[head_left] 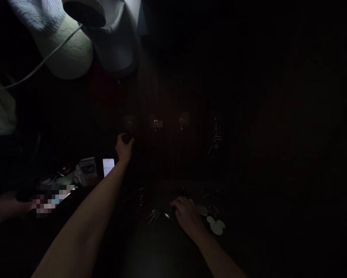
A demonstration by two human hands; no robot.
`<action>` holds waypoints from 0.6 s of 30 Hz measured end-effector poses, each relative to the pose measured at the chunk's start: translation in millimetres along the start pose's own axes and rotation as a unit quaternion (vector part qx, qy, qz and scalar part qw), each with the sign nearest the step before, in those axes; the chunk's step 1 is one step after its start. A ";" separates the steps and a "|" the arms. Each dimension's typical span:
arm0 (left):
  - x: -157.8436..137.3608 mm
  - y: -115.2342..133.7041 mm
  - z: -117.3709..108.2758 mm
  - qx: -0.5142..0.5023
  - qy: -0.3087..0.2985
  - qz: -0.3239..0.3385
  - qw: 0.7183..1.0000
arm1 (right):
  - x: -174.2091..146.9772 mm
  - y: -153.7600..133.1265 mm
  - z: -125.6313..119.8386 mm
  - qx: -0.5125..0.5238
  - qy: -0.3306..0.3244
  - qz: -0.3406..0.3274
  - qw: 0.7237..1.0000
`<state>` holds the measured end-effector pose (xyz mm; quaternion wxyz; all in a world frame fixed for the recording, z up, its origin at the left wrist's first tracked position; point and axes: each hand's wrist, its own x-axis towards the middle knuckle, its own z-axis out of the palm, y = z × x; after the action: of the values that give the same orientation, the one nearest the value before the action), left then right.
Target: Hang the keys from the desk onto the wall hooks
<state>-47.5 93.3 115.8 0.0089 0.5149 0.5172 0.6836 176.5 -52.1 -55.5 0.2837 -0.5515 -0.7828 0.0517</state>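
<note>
Four small, shiny metallic hooks [182, 121] form a row across a dark upright panel [168, 154] in a dimly lit room as a person reaches in with both arms. The left hand [125, 147] is raised just below the leftmost hook, thumb and fingers curled toward each other; shadow makes it impossible to say whether anything is pinched between them. Lower and to the right, the right hand [187, 214] is at a dark flat surface [150, 255], fingers bent downward, and whether they grasp an item is likewise hidden.

A fanned cluster of silvery metal keys [154, 214] lies on that surface just left of the right hand, below and to the right of the left one. Right of the right hand's fingers lie a pale oval piece [202, 210], a thin reddish ring [213, 210] and a flat whitish three-lobed tag [216, 225]. Slender metallic pieces [216, 144] hang from the rightmost hook, well apart from the left hand. Beside the left forearm, a lit white-screened phone [108, 166] stands upright.
</note>
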 end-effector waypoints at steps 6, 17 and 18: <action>-32.3 -23.1 -4.8 -0.055 -0.035 -0.058 0.996 | 1.0 2.3 2.3 -0.014 -0.010 0.004 1.000; -101.2 -60.1 -22.6 -0.090 -0.084 -0.131 0.984 | -0.8 -1.4 -1.0 -0.016 -0.006 -0.001 1.000; -105.7 -62.5 -24.5 -0.094 -0.089 -0.134 0.982 | -0.8 -1.1 -0.9 -0.013 -0.007 -0.003 1.000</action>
<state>-47.9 47.6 -0.8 0.1948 0.4961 0.5124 0.6734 176.2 -53.5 -54.7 0.2714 -0.5525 -0.7868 0.0447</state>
